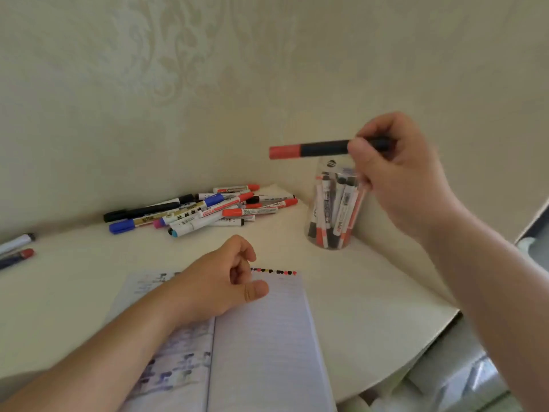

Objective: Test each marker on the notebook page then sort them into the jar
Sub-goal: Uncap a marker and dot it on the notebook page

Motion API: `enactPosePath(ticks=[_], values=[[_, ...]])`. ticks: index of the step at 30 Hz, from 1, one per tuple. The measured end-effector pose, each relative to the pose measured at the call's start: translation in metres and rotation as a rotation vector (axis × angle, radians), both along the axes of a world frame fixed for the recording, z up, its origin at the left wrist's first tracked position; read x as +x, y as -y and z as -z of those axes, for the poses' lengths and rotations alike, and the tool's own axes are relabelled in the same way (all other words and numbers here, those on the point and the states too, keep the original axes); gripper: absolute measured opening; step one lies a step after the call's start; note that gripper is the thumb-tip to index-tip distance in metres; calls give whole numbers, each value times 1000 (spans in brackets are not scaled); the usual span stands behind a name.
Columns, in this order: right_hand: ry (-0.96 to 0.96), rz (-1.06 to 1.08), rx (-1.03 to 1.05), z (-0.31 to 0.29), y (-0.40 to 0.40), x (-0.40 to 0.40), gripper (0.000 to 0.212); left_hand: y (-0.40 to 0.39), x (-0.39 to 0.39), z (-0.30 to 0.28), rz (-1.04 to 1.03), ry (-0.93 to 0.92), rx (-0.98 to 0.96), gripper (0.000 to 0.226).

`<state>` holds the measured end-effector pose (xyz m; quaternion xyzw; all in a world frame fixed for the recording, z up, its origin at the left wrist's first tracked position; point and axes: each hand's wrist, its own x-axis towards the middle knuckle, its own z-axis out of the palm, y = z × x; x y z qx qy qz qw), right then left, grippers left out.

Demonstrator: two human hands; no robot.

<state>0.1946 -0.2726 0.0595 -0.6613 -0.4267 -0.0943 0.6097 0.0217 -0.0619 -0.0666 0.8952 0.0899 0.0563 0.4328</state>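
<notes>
marker [312, 150] held above jar [334, 209], apparently capped

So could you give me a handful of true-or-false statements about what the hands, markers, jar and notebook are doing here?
1. The right hand holds a dark marker with a red cap above the clear plastic jar. True.
2. The clear jar holds nothing. False: several markers stand in it.
3. The left hand rests on the open lined notebook, holding nothing. True.
4. The held marker is uncapped. False: its red cap is on.
5. The pile of loose markers lies right of the jar. False: it lies left of it, by the wall.
</notes>
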Motion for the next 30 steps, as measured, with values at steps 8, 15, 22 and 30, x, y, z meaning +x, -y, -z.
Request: enactPosePath(ticks=[8,15,22,30], values=[[115,417,-494,-41,18,72,3,14,-7,-2,54,-35,371,31],[300,525,-752,-34,-18,74,19,20,-6,-1,117,-8,599,40],[461,690,-1066,-36,-35,80,22,18,-5,0,119,10,585,41],[704,177,-828,33,-121,7,21,17,-6,1,79,29,465,34]])
